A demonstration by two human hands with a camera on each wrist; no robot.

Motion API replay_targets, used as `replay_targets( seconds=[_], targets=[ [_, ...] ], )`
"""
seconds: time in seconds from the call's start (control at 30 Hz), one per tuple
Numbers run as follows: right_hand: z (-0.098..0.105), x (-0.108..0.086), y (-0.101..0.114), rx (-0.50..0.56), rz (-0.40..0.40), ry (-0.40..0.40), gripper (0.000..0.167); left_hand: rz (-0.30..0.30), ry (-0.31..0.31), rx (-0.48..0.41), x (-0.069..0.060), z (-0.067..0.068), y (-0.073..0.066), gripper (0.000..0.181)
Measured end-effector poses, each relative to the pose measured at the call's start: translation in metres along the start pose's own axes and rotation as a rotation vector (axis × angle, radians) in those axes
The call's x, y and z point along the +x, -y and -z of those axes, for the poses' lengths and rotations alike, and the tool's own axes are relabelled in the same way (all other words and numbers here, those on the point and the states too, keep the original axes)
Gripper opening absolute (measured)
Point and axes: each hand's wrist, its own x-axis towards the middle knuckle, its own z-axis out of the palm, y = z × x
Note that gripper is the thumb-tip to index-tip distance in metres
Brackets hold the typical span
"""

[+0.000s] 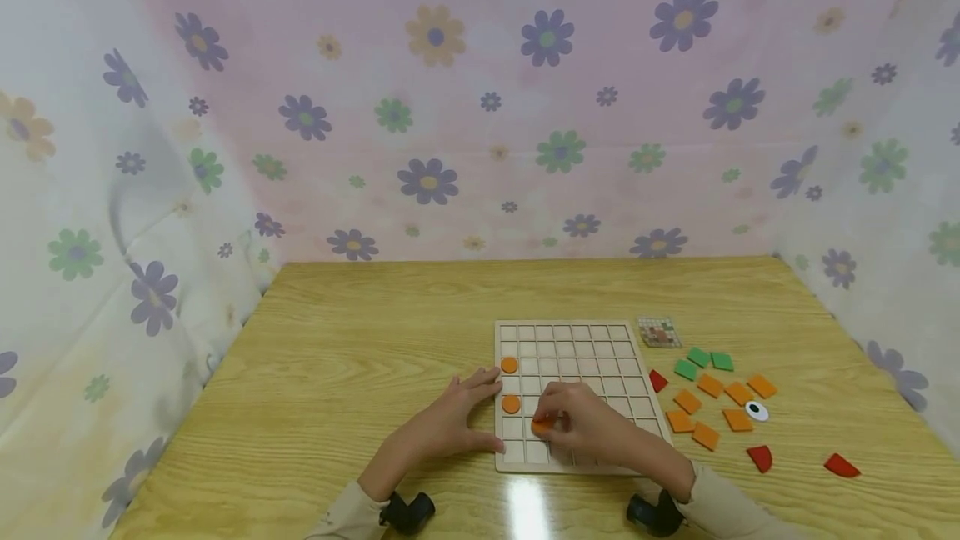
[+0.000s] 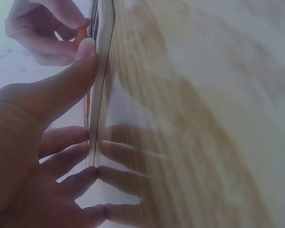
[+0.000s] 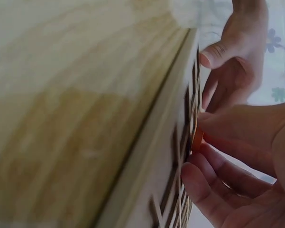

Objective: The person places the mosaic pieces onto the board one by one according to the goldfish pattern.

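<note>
Close to the front-left corner of the grid board (image 1: 600, 365), set on the table (image 1: 360, 315), the head view finds the right hand (image 1: 591, 423) busy: thumb and fingers pinched together on an orange piece (image 1: 540, 427), right there at the second column, second row up from the board's front edge. Two orange discs (image 1: 511, 404) sit in the column along the left edge, and look at the left hand (image 1: 453, 417), fingers apart, reaching that same edge! Loose toward the table's right edge: green tiles (image 1: 698, 357), orange tiles (image 1: 687, 401), red pieces (image 1: 760, 459), an eye piece (image 1: 757, 411); a small card (image 1: 659, 332) lies just beside the board's back-right corner.

Across to the left wrist view: board edge-on, the left hand's spread fingertips touching its side, nothing gripped.

Now the right wrist view, and the orange piece is clasped between thumb and fingertips, low against the grid; whether it touches, can't tell. It looks light, stiff and thin, perhaps slippery, hardly fragile. Best hold, by the look of it: opposite sides of the rim, underside free.
</note>
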Motion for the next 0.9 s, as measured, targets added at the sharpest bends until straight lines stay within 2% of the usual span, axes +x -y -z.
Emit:
replay_targets(
  seconds=[0.3,0.6,0.9],
  targets=[
    [-0.010,0.004,0.004,0.002,-0.004,-0.020,0.010,-0.007,0.003,0.008,0.001,0.001,0.000,0.079],
    [-0.012,0.001,0.009,-0.096,0.026,-0.053,0.010,-0.015,-0.003,-0.001,0.000,0.001,0.000,0.080],
    [-0.001,-0.007,0.011,-0.015,-0.010,0.013,0.014,-0.034,-0.007,-0.011,0.001,-0.002,0.001,0.079]
  ],
)
